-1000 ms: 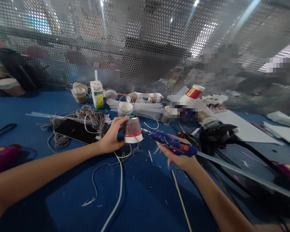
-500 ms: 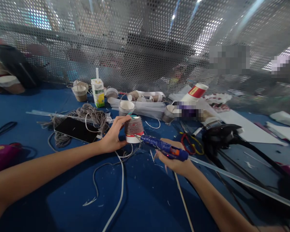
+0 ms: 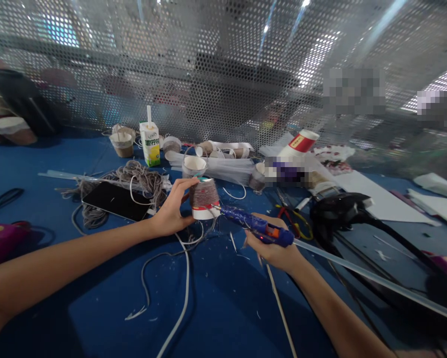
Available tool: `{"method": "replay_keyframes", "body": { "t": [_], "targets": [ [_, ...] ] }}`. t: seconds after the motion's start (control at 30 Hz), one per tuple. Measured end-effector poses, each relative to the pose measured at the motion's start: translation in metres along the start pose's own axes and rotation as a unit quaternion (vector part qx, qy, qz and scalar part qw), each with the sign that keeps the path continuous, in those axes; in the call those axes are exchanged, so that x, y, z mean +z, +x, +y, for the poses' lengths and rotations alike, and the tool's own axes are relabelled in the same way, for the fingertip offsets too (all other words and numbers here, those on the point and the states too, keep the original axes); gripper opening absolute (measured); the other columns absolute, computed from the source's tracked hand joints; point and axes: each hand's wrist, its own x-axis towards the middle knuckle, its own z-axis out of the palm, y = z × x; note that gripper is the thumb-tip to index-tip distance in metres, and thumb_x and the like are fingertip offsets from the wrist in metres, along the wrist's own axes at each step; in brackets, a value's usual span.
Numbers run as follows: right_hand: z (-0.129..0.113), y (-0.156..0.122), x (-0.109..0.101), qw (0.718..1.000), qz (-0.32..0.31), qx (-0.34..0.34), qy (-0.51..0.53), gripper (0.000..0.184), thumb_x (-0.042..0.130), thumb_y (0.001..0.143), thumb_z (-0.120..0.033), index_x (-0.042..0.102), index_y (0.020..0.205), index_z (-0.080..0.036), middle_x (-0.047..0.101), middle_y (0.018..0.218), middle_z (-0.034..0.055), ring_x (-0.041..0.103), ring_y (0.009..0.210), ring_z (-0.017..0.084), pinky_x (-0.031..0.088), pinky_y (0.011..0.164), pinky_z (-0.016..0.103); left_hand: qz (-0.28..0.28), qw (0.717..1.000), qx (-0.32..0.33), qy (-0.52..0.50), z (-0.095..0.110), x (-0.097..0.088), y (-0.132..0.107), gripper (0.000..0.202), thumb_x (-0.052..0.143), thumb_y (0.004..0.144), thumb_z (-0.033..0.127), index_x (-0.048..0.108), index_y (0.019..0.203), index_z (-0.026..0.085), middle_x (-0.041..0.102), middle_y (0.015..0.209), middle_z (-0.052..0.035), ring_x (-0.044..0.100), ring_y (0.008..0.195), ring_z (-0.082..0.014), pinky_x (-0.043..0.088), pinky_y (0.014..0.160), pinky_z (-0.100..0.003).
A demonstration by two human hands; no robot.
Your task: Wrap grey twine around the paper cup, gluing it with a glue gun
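Note:
My left hand [image 3: 176,206] is closed round a paper cup [image 3: 204,199], its thumb low and its fingers near the top. Grey-brown yarn wraps most of the cup; a red band and a white rim show at the bottom. In my right hand [image 3: 273,248] is a blue hot glue gun [image 3: 256,226], with a long clear glue stick [image 3: 342,261] trailing from its back. The gun's nozzle meets the red band at the cup's right side, touching it or very close. A loose strand of grey yarn [image 3: 144,278] lies on the table below the cup.
A tangle of grey yarn [image 3: 143,176] and a black phone [image 3: 117,200] lie left. A juice carton [image 3: 150,144] and several wrapped cups stand behind. Scissors [image 3: 296,221] and a black object with a cable [image 3: 338,211] are right. A white cord [image 3: 186,293] runs toward me.
The glue gun's tip has shifted slightly right along the red band, from its front toward the right side. The cup looks tilted a little in my left hand.

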Motion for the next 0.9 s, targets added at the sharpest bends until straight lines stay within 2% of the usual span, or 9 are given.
{"method": "replay_keyframes", "body": {
  "t": [0.4, 0.6, 0.7, 0.8, 0.9],
  "targets": [
    [0.008, 0.002, -0.005, 0.999, 0.033, 0.009, 0.000, 0.024, 0.058, 0.074, -0.023, 0.044, 0.055, -0.023, 0.052, 0.048, -0.0022, 0.046, 0.041, 0.012, 0.035, 0.041, 0.027, 0.019, 0.999, 0.010, -0.024, -0.004, 0.001, -0.001, 0.071, 0.067, 0.070, 0.012, 0.036, 0.133, 0.027, 0.038, 0.130, -0.0110, 0.046, 0.128, -0.0285, 0.054, 0.100, -0.044],
    [0.022, 0.006, -0.009, 0.995, 0.029, -0.020, -0.092, 0.024, 0.053, 0.076, -0.021, 0.039, 0.056, -0.023, 0.047, 0.051, -0.0033, 0.046, 0.047, 0.012, 0.036, 0.046, 0.025, 0.016, 0.999, 0.016, -0.041, -0.006, 0.001, -0.002, 0.073, 0.068, 0.071, 0.015, 0.034, 0.135, 0.028, 0.035, 0.131, -0.0109, 0.045, 0.129, -0.0290, 0.052, 0.102, -0.047],
    [0.034, 0.012, -0.015, 0.973, 0.040, -0.049, -0.221, 0.026, 0.058, 0.079, -0.033, 0.041, 0.063, -0.023, 0.050, 0.061, -0.0012, 0.050, 0.053, 0.014, 0.038, 0.050, 0.027, 0.017, 0.999, 0.026, -0.026, -0.006, 0.000, -0.002, 0.076, 0.070, 0.072, 0.018, 0.033, 0.137, 0.029, 0.035, 0.132, -0.0112, 0.044, 0.130, -0.0296, 0.050, 0.104, -0.049],
    [0.045, 0.018, -0.022, 0.942, 0.024, -0.013, -0.335, 0.038, 0.070, 0.070, -0.052, 0.047, 0.076, -0.022, 0.057, 0.080, 0.0048, 0.059, 0.064, 0.021, 0.044, 0.053, 0.032, 0.013, 0.999, 0.034, 0.020, -0.004, -0.001, 0.000, 0.080, 0.070, 0.070, 0.016, 0.032, 0.140, 0.028, 0.039, 0.130, -0.0112, 0.045, 0.127, -0.0298, 0.049, 0.105, -0.052],
    [0.048, 0.019, -0.030, 0.943, -0.002, 0.005, -0.331, 0.056, 0.075, 0.062, -0.058, 0.051, 0.095, -0.020, 0.059, 0.100, 0.0108, 0.065, 0.083, 0.030, 0.052, 0.065, 0.040, 0.009, 0.998, 0.034, 0.058, -0.001, -0.003, 0.001, 0.084, 0.070, 0.067, 0.014, 0.032, 0.141, 0.028, 0.041, 0.127, -0.0106, 0.047, 0.123, -0.0295, 0.049, 0.104, -0.053]
  ]
}}
